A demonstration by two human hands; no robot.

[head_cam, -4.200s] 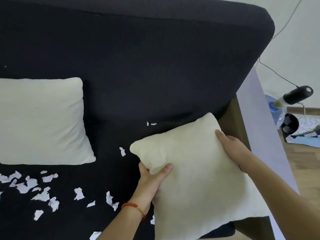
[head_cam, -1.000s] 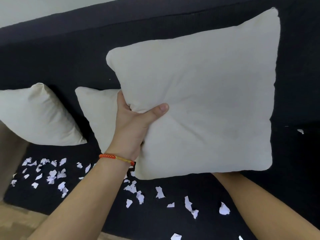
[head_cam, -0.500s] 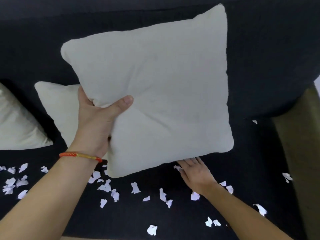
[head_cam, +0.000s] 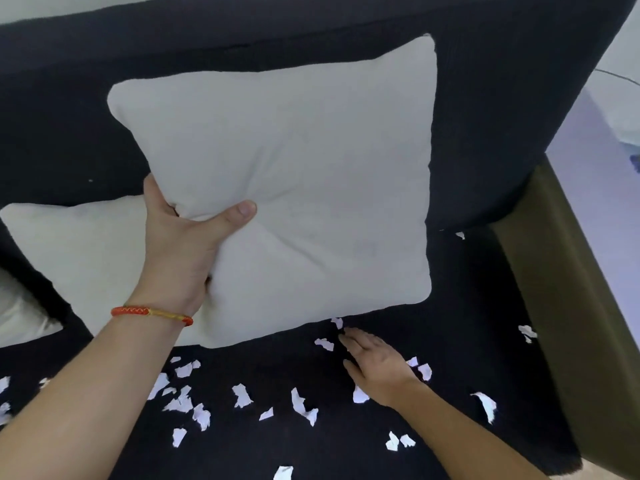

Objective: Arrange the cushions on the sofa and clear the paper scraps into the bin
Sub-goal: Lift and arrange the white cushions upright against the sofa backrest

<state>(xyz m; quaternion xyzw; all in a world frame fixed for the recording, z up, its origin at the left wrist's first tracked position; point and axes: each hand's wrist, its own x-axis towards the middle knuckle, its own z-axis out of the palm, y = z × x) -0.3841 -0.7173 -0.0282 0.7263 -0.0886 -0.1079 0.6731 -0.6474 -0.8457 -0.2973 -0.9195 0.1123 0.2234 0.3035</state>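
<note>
My left hand [head_cam: 183, 247] grips the left edge of a cream cushion [head_cam: 304, 174] and holds it upright against the dark sofa backrest [head_cam: 502, 98]. A second cream cushion [head_cam: 76, 258] leans behind it on the left, partly covered. A third cushion [head_cam: 20, 313] shows only a corner at the far left edge. My right hand [head_cam: 377, 365] lies flat, fingers spread, on the dark seat [head_cam: 467, 358] just below the held cushion's lower right corner, among white paper scraps [head_cam: 301, 407]. No bin is in view.
Several more torn scraps [head_cam: 180, 400] litter the front of the seat. The olive sofa arm [head_cam: 571, 323] rises on the right, with one scrap [head_cam: 528, 332] on it. A pale surface [head_cam: 595, 140] lies beyond the arm.
My left hand carried the cushion from the seat up against the backrest, then right. My right hand let go of it and now rests flat on the seat among the scraps.
</note>
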